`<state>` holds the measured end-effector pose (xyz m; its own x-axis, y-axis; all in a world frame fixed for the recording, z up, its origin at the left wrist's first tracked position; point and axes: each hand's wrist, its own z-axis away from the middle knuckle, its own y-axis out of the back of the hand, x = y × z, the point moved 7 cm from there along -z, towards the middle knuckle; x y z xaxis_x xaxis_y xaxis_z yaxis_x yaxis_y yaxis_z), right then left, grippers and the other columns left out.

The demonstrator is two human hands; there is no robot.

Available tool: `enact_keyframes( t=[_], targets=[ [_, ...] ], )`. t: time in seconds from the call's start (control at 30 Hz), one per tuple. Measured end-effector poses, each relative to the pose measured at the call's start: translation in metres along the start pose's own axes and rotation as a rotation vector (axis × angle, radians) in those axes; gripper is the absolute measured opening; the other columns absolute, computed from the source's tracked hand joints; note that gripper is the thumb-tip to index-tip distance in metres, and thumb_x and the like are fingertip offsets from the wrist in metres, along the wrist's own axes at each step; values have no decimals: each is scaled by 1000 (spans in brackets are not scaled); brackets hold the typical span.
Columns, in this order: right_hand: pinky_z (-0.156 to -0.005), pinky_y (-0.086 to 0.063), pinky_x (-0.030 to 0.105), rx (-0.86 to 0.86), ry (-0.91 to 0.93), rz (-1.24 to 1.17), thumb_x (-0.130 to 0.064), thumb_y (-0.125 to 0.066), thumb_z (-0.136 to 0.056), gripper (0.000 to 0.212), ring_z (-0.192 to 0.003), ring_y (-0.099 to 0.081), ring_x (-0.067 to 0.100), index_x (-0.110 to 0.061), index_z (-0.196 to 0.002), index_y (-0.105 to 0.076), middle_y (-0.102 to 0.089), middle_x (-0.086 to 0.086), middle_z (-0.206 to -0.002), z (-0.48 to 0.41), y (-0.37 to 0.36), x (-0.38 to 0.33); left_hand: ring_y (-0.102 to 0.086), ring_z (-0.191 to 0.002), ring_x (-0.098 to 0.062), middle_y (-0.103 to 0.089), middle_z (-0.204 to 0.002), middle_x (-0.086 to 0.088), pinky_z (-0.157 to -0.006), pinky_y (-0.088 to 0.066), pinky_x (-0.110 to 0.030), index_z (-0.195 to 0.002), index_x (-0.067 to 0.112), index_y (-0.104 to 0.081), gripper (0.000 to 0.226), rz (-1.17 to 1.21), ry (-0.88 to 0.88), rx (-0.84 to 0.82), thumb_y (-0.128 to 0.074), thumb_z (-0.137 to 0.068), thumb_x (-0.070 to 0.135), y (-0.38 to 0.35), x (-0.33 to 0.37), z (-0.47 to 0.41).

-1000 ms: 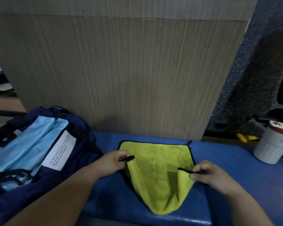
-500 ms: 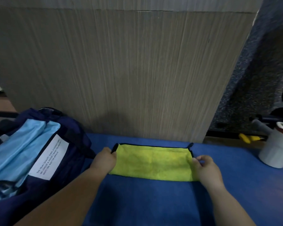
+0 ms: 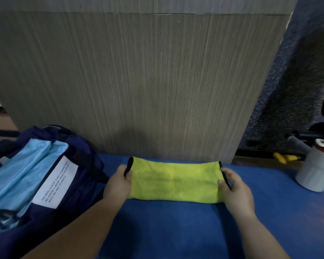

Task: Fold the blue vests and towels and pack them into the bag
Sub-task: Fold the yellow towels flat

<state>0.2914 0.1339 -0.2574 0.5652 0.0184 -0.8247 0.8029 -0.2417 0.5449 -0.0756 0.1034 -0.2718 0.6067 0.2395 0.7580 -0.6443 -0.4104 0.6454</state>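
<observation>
**Folded towel held at both ends on the blue surface**

A yellow-green microfibre towel with black edging [image 3: 174, 182] is laid flat as a long, narrow band, folded over on itself, on the blue padded surface [image 3: 176, 232]. Its far long edge is placed close to the foot of a tall wood-grain panel [image 3: 138, 81].

The towel's left short end is gripped by the left hand [image 3: 120, 182], whose fingers are curled round the black edging. The right short end is pinched by the right hand [image 3: 234, 189]: the thumb is pressed on top of the cloth and the fingers are curled round the black-edged end. Both forearms are stretched out over the blue surface.

Just to the left of the towel, an open navy fabric bag [image 3: 82, 193] is set on the same surface. Light blue folded vests [image 3: 22, 171] are seen packed inside it, and a white rectangular label with black print [image 3: 56, 182] is fixed beside them.

Well to the right, a white cylindrical container with a red-banded lid [image 3: 316, 172] is stood at the surface's edge, and a yellow-handled tool [image 3: 282, 157] is seen behind it.
</observation>
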Motion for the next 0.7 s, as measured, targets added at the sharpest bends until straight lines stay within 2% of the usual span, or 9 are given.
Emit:
enact_keyframes(
  t=[0.07, 0.13, 0.2, 0.27, 0.37, 0.47, 0.53, 0.6, 0.7],
  targets=[
    [-74, -46, 32, -59, -61, 165, -26, -52, -98, 40, -108, -57, 23, -31, -138, -49, -61, -2, -125, 1, -6, 10, -56, -72, -18, -59, -82, -3, -57, -40, -32, -96, 18, -49, 15, -117, 13, -45, -44, -101, 30, -4, -1, -4],
    [-88, -47, 36, -53, -99, 226, -32, -53, -97, 45, -120, -53, 28, -22, -141, -48, -55, 6, -136, 3, -5, 14, -57, -74, -17, -60, -85, -2, -59, -43, -31, -96, 17, -50, 14, -206, 12, -67, -48, -99, 31, -6, 0, -8],
    [-90, -45, 39, -39, -149, 263, -42, -55, -95, 53, -121, -51, 31, -15, -140, -48, -52, 12, -136, 2, -1, 16, -57, -77, -17, -58, -88, -2, -61, -43, -30, -97, 17, -49, 16, -235, 35, -58, -52, -96, 32, -6, 0, -9],
    [-77, -45, 36, -100, -230, 355, -50, -54, -93, 58, -108, -54, 30, -10, -135, -50, -55, 13, -127, 3, 1, 18, -57, -84, -18, -57, -95, -2, -65, -45, -30, -102, 16, -48, 22, -257, 59, -64, -55, -94, 36, -7, -1, -6],
    [-61, -38, 31, -176, -277, 378, -46, -58, -90, 51, -86, -49, 22, -7, -122, -52, -57, 8, -109, 8, 1, 13, -53, -95, -20, -56, -102, -3, -71, -44, -30, -110, 16, -46, 33, -376, 53, -106, -54, -93, 44, -9, -1, 0],
    [-53, -38, 28, -188, -307, 325, -40, -65, -87, 39, -71, -52, 15, -5, -98, -54, -56, 1, -84, 14, 1, 14, -54, -87, -17, -55, -100, 0, -64, -41, -28, -109, 16, -45, 36, -397, 110, -183, -52, -94, 49, -10, -2, 4],
    [-55, -39, 27, -196, -339, 246, -33, -69, -82, 35, -67, -54, 16, 0, -93, -62, -61, 3, -78, 15, 0, 18, -59, -88, -19, -59, -99, -2, -64, -42, -28, -104, 12, -51, 38, -315, 166, -244, -54, -92, 49, -14, -7, 3],
    [-59, -38, 30, -151, -363, 87, -24, -71, -76, 31, -65, -55, 21, 3, -89, -67, -64, 9, -75, 15, 3, 19, -63, -94, -25, -64, -98, -7, -68, -44, -28, -95, 9, -59, 38, -45, 239, -288, -62, -86, 46, -18, -11, 6],
    [-60, -43, 34, 37, -329, -44, -19, -66, -78, 11, -70, -59, 29, -9, -80, -66, -67, 14, -78, 18, 23, 7, -65, -89, -23, -67, -98, -7, -67, -47, -29, -100, 10, -65, 48, 210, 277, -353, -66, -74, 50, -23, -9, 17]
  ],
)
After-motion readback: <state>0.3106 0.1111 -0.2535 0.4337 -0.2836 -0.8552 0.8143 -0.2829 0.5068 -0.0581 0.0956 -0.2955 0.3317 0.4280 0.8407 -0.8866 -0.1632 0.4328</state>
